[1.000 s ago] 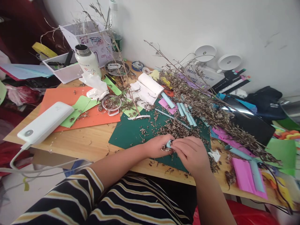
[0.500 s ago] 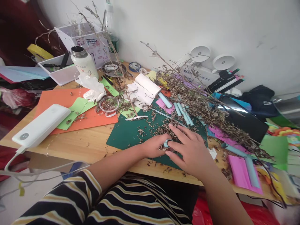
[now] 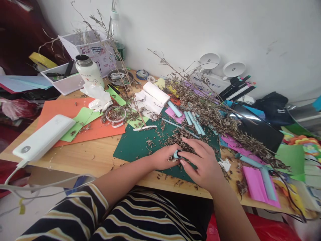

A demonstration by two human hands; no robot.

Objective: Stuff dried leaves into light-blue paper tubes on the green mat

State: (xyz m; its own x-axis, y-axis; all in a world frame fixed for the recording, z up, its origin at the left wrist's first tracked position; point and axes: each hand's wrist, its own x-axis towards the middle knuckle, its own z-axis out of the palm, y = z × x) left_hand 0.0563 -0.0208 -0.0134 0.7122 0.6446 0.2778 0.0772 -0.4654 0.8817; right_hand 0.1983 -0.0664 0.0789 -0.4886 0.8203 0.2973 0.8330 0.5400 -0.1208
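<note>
My left hand (image 3: 164,158) is wrapped round a light blue paper tube (image 3: 176,154), its open end facing up to the right. Bits of dried leaf show around the tube and my fingers. My right hand (image 3: 202,160) has its fingers spread, with the index fingertip at the tube's mouth and the thumb just below it. Whether that fingertip reaches inside, I cannot tell. Under both hands lies a dark green cutting mat (image 3: 136,144), strewn with crumbled dried leaves (image 3: 173,138). Several more blue paper tubes (image 3: 193,121) rest on the mat behind my right hand.
Bundled dried plant stems (image 3: 225,122) stretch across the right side. A white power bank (image 3: 43,137) with a cable sits on the left beside orange paper (image 3: 59,103). Farther back stand an open white bottle (image 3: 90,72) and a round clear container (image 3: 115,115) with leaf bits.
The view has shifted slightly. My right index finger and thumb have moved a little at the tube's mouth, while my left hand keeps hold of the tube.
</note>
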